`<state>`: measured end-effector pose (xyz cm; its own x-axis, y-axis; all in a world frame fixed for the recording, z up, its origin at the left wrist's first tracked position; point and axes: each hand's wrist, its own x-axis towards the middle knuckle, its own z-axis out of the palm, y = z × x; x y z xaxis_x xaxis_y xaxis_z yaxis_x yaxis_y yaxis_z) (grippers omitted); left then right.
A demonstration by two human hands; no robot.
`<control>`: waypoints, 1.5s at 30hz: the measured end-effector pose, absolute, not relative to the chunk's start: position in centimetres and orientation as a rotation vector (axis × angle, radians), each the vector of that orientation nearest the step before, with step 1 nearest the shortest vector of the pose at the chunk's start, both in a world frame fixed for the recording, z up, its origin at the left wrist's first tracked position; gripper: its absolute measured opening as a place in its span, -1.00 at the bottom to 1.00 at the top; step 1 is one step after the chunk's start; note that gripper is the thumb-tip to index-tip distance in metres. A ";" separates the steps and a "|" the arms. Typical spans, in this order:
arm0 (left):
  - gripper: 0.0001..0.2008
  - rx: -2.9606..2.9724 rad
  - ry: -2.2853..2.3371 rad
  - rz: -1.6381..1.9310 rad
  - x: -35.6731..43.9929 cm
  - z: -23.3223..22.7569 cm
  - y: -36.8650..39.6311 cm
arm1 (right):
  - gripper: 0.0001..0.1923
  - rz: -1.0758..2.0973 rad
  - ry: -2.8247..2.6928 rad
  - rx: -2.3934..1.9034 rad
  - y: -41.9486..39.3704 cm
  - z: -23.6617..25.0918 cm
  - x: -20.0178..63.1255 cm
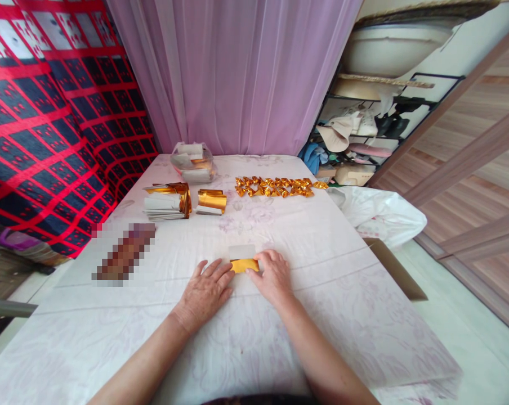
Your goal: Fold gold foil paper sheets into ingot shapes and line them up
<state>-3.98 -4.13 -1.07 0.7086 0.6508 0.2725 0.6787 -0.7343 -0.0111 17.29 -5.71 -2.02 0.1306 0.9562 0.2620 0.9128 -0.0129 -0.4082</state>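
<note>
A small piece of gold foil paper (245, 266), partly folded, lies on the table in front of me; a pale flap sticks out along its far side. My left hand (208, 288) rests flat with its fingers spread, fingertips touching the paper's left end. At the right end, my right hand (276, 275) has its thumb on the near edge and its curled fingers on the far corner, gripping the paper. Farther off are a large stack of gold and white paper (164, 206), a smaller stack (212, 201) and rows of folded gold foil pieces (275, 187).
A clear plastic bag (191, 163) with more paper stands at the table's back left. A blurred-out item (125, 253) lies on the left. Off the right edge are a white plastic bag (376, 214), a cardboard piece (396, 270) and a shoe rack (364, 135).
</note>
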 end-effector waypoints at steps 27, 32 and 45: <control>-0.65 -2.776 -1.145 -0.372 -1.8 -0.6 -4.9 | -0.66 0.397 -1.863 -1.717 -4.4 -3.2 20.3; -0.70 -2.823 -1.134 -0.433 -3.3 -0.8 -4.3 | -0.66 0.404 -1.857 -1.700 -4.4 -3.2 20.3; -0.82 -2.898 -1.530 -0.720 -3.4 -1.2 -3.3 | -0.51 0.507 -1.837 -1.662 -4.4 -2.8 20.7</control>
<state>-3.39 -3.27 -1.24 0.4978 0.8242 0.2699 0.7332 -0.5662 0.3767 20.72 -4.42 -2.81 -0.0324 0.9835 0.1781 0.7528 0.1412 -0.6429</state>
